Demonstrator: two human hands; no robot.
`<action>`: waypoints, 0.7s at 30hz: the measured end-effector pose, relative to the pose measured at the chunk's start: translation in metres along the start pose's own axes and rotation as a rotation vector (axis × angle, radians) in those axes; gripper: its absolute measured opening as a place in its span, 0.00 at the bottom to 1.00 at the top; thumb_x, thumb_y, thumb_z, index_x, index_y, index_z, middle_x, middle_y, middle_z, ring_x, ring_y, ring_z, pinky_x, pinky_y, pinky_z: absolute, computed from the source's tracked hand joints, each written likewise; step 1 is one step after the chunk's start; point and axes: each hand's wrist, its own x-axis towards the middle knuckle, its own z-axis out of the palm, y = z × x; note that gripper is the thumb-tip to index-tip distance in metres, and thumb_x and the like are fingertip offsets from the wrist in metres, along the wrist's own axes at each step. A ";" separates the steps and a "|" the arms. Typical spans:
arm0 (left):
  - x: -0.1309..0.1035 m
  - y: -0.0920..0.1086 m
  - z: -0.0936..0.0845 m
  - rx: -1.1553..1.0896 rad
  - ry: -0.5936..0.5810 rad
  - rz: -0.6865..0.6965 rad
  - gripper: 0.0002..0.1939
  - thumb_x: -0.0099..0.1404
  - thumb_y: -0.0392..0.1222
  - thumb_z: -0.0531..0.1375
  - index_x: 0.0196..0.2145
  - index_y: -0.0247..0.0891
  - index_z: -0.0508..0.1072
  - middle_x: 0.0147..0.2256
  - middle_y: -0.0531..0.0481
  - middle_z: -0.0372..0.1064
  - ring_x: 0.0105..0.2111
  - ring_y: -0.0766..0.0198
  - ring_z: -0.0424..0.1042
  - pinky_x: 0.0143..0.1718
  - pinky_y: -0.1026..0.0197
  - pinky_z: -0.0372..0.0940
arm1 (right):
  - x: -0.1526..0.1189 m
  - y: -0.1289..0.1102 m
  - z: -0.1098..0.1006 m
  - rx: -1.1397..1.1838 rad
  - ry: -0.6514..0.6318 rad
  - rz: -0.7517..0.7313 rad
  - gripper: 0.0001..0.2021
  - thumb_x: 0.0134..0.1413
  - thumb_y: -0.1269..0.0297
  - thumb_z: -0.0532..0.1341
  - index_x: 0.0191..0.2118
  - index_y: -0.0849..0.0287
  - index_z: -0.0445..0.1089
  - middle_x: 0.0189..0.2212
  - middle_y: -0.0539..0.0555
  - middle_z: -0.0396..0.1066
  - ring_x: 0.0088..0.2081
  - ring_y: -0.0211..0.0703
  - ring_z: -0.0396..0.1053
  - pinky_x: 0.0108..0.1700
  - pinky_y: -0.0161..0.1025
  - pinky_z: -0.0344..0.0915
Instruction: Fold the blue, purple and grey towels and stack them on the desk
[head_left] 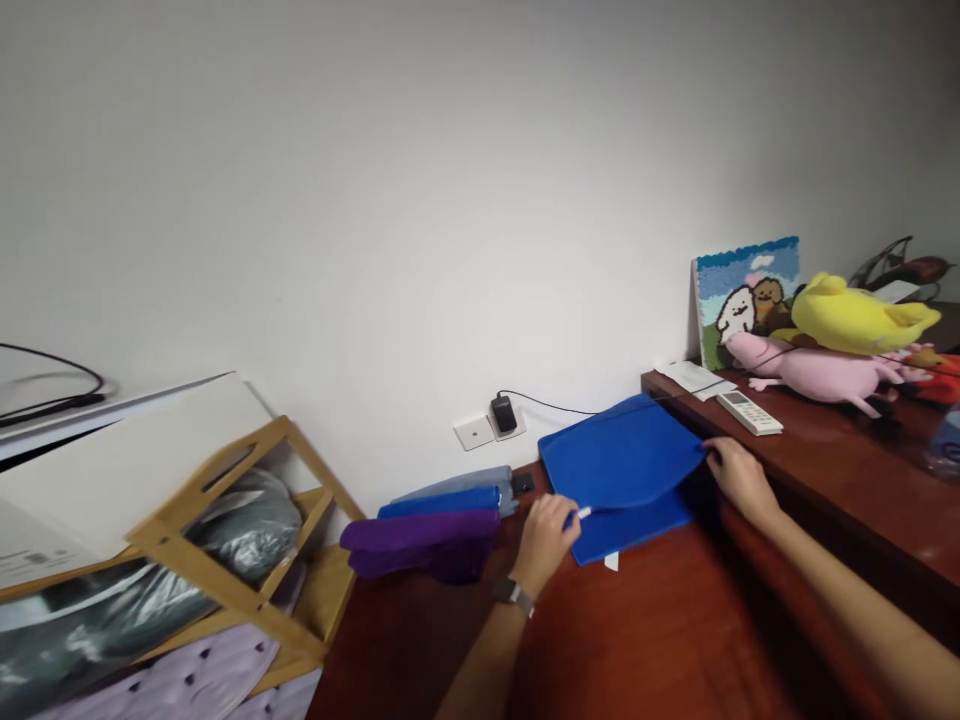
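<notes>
A blue towel (622, 450) lies doubled over on the reddish-brown tabletop, its far edge against the wall. My left hand (549, 540) is closed on the near left corner of its upper layer, where a white tag pokes out by the fingers. At the opposite corner, my right hand (739, 480) pinches the same layer's edge. That edge is lifted a little off the lower layer, from which a second white tag hangs. To the left of my left hand sit a folded purple towel (420, 540), a folded blue one (442, 500) and a grey one (450, 484).
A black adapter (503, 413) is plugged into the wall, its cable running right over the towel. The raised ledge on the right holds a white remote (750, 412), plush toys (817, 375) and a dog picture (750, 300). A wooden rack (225, 590) with wrapped bundles stands left.
</notes>
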 end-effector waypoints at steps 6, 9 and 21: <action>-0.062 0.000 0.062 0.193 -0.167 0.030 0.07 0.67 0.29 0.60 0.37 0.40 0.73 0.35 0.50 0.74 0.37 0.57 0.73 0.40 0.55 0.64 | -0.070 0.060 0.054 -0.108 -0.279 0.072 0.18 0.64 0.63 0.49 0.49 0.58 0.74 0.52 0.61 0.76 0.46 0.53 0.78 0.46 0.46 0.72; -0.067 0.000 0.064 0.226 -0.182 0.009 0.07 0.66 0.29 0.60 0.36 0.40 0.72 0.36 0.49 0.74 0.37 0.56 0.73 0.40 0.55 0.65 | -0.079 0.066 0.056 -0.144 -0.289 0.023 0.17 0.66 0.61 0.49 0.49 0.55 0.74 0.51 0.59 0.76 0.42 0.50 0.78 0.42 0.43 0.72; -0.170 0.001 -0.037 0.021 -0.184 -0.265 0.19 0.66 0.31 0.58 0.51 0.45 0.77 0.53 0.48 0.77 0.53 0.54 0.74 0.58 0.48 0.68 | -0.086 -0.013 0.039 -0.554 -0.229 -0.285 0.21 0.63 0.75 0.49 0.50 0.61 0.77 0.56 0.68 0.73 0.49 0.62 0.74 0.42 0.51 0.70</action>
